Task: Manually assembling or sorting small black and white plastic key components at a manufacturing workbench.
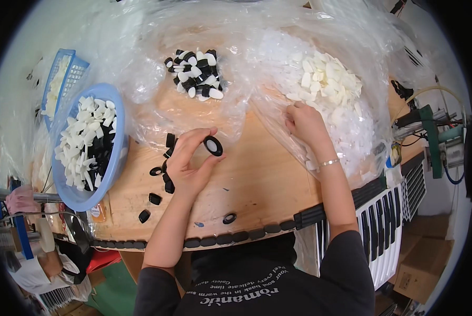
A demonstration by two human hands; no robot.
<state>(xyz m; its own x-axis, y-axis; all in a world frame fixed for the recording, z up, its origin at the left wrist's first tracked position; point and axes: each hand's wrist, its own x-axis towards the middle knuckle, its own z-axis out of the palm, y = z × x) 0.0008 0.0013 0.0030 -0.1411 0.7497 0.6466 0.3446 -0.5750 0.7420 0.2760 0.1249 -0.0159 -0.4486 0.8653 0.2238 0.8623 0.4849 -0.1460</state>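
Note:
Raised over the middle of the wooden table, my left hand [186,164] pinches a small black oval cap [213,146] between thumb and fingers. The cap's pale inside faces up, ringed by a black rim. My right hand [306,125] is closed at the edge of a clear plastic sheet, beside a heap of cream-white plastic pieces [328,78]. Whatever its fingertips hold, if anything, is hidden. Several loose black caps [155,198] lie left of my left wrist, and one black ring [229,218] rests near the front edge.
Beyond my hands, joined black-and-white pieces [196,73] lie piled on plastic. A blue basin [121,152] of white and black parts stands at left, by a blue basket [80,68]. Black caps line the front edge [224,238]. A green clamp-like tool [432,142] stands at right.

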